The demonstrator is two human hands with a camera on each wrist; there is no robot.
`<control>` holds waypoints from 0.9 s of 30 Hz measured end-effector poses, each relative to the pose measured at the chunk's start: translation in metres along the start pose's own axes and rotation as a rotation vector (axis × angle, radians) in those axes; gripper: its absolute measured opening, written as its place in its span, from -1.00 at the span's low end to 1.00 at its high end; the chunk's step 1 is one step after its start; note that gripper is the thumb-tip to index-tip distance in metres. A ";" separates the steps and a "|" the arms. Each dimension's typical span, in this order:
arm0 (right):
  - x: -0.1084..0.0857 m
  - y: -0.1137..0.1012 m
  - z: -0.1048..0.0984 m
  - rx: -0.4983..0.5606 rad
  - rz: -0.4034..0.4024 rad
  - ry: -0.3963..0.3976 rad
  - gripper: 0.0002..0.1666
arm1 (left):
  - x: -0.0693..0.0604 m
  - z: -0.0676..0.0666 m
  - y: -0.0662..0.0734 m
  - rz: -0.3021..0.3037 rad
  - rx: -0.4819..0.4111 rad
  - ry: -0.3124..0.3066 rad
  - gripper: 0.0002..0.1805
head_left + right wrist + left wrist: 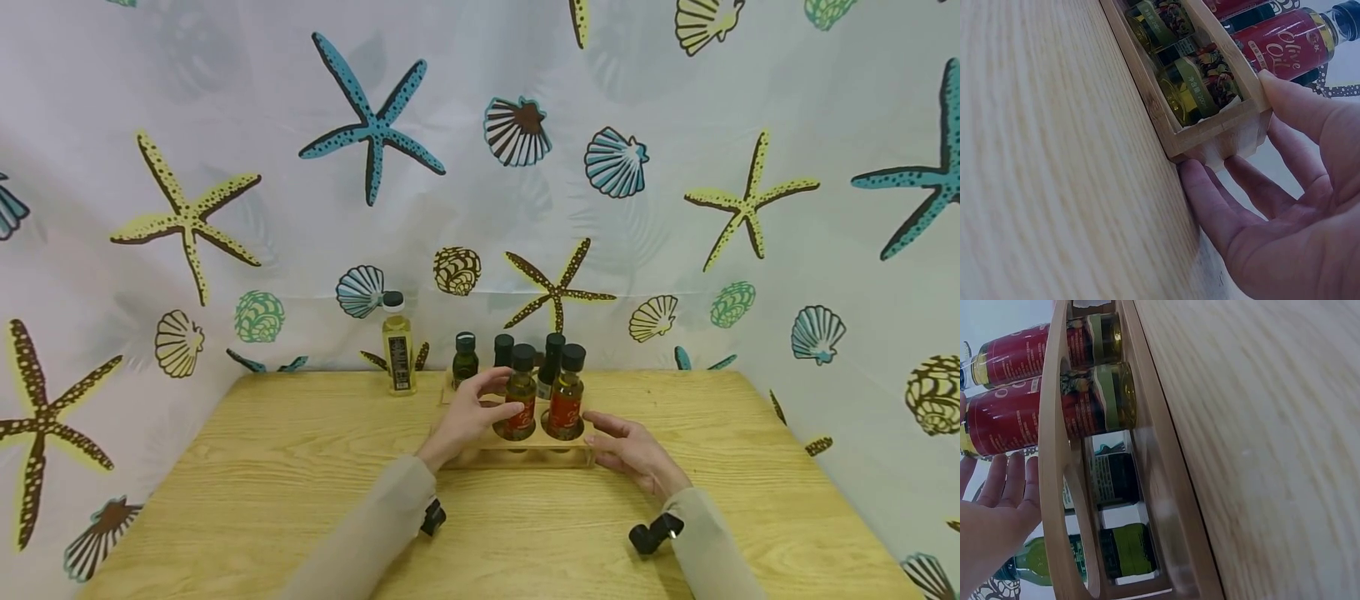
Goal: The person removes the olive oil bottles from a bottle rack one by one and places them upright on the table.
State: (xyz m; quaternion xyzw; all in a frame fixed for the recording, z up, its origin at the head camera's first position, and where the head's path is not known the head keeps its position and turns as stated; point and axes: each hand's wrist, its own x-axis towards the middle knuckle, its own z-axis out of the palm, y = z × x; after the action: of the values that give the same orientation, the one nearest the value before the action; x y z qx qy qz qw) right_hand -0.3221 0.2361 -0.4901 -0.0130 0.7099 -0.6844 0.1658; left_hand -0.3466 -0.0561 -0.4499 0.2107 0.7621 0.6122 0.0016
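Observation:
A wooden rack (pixel 517 462) holds two red-labelled olive oil bottles in front. My left hand (pixel 465 418) is around the left bottle (pixel 519 408), thumb on its label side and fingers behind. The left wrist view shows that bottle (pixel 1007 417) upright through the rack's opening, beside the left hand (pixel 991 519). At the rack's right end is my right hand (pixel 633 452), close to the right bottle (pixel 565 408). In the right wrist view, the right hand (pixel 1297 212) grips the rack's corner (pixel 1225 128), thumb on the upper board and fingertips at the lower end.
Dark-capped bottles, among them a small green one (pixel 465 362), stand in the rack's back row. A tall bottle of yellow oil (pixel 399 354) is on the wooden table (pixel 300 467), left of the rack. A patterned curtain (pixel 450 208) hangs behind.

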 end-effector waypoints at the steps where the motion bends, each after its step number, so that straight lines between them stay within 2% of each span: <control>1: 0.000 0.000 0.000 -0.004 -0.006 -0.004 -0.25 | 0.001 0.001 0.000 -0.003 -0.002 -0.003 -0.39; 6: 0.000 -0.001 -0.001 -0.005 -0.008 -0.009 -0.25 | 0.002 0.008 0.001 -0.032 0.012 0.018 -0.34; 13: 0.001 -0.001 -0.002 -0.001 -0.013 -0.014 -0.26 | 0.003 0.018 0.000 -0.033 0.009 0.064 -0.34; 18: 0.001 -0.001 -0.001 -0.005 -0.007 -0.006 -0.25 | 0.004 0.022 0.001 -0.032 0.045 0.097 -0.38; 27: -0.002 -0.002 0.002 -0.005 -0.004 0.014 -0.30 | 0.004 0.017 -0.003 -0.018 0.030 0.077 -0.39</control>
State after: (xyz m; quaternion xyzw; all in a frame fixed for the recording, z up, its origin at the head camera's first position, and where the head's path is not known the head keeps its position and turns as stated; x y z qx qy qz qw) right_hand -0.3203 0.2347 -0.4878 -0.0102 0.7126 -0.6831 0.1593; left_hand -0.3468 -0.0389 -0.4557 0.1802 0.7724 0.6085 -0.0252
